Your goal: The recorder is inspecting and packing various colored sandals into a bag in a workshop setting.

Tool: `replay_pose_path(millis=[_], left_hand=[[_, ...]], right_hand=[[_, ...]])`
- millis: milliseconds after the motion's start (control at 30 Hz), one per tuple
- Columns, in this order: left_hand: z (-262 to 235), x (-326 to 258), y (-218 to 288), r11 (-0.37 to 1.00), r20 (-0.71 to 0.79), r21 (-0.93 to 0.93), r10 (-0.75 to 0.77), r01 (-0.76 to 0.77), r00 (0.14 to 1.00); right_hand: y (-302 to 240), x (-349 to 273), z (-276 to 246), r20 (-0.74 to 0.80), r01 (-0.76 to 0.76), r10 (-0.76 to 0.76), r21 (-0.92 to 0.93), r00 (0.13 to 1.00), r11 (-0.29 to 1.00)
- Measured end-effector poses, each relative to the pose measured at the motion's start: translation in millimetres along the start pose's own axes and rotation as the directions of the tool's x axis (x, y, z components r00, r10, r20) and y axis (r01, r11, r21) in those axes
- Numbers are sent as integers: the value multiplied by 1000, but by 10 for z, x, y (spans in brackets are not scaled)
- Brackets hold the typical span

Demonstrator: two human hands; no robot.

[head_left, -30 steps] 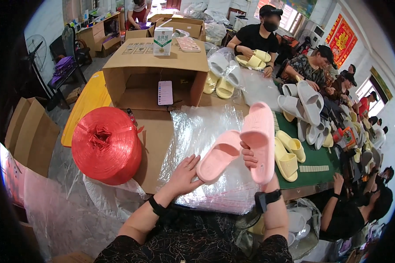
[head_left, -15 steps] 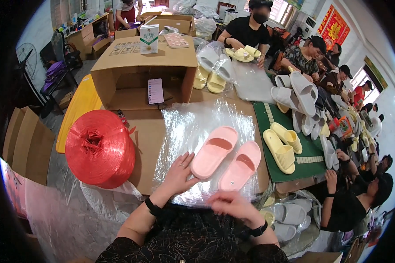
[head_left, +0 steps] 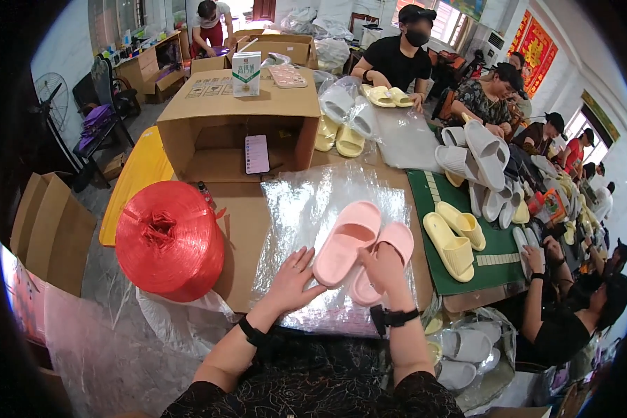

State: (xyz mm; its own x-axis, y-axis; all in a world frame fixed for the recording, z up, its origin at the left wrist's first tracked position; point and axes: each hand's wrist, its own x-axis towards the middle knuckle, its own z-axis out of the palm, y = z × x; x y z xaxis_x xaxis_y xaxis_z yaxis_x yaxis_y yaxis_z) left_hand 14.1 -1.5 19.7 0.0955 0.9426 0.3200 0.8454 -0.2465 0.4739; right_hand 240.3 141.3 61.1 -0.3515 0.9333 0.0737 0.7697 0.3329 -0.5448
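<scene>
Two pink slippers lie side by side on a stack of clear plastic bags (head_left: 292, 209). My left hand (head_left: 290, 282) is flat on the bags with its fingers spread, its thumb by the heel of the left pink slipper (head_left: 347, 240). Over the right pink slipper (head_left: 398, 239) is my right hand (head_left: 384, 270), gripping it at the footbed below the strap. Its thumb sits between the two slippers, and its other fingertips are partly hidden.
A red twine roll (head_left: 167, 244) stands at the left. Behind the bags is an open cardboard box (head_left: 237, 111) with a phone (head_left: 256, 155) inside. Yellow slippers (head_left: 449, 244) lie on a green mat (head_left: 494, 279) at the right. Several people work beyond.
My right hand has moved up from the near edge of the bags onto the right pink slipper. My left hand stays on the bags. The whole view has shifted slightly.
</scene>
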Motion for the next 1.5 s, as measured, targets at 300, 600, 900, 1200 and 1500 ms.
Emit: replay_pose_path(millis=[300,600,900,1200,1500], left_hand=[[30,13,-21,1000,-9,-1,-20,20,1000],[4,23,10,1000,23,-19,-14,15,1000],[11,31,14,1000,-20,-10,-8,7,1000],[34,27,-16,1000,-20,-17,-13,13,1000],[6,36,6,1000,14,-10,-24,25,1000]], right_hand=[[-22,-639,-448,211,-91,-288,922,934,377],[-46,-700,-396,239,-227,-346,971,907,76],[-69,-719,-231,155,-166,-322,986,934,-5],[-100,-741,-175,116,-175,-372,976,921,-127],[-209,-730,-231,143,-204,-344,968,928,-149]])
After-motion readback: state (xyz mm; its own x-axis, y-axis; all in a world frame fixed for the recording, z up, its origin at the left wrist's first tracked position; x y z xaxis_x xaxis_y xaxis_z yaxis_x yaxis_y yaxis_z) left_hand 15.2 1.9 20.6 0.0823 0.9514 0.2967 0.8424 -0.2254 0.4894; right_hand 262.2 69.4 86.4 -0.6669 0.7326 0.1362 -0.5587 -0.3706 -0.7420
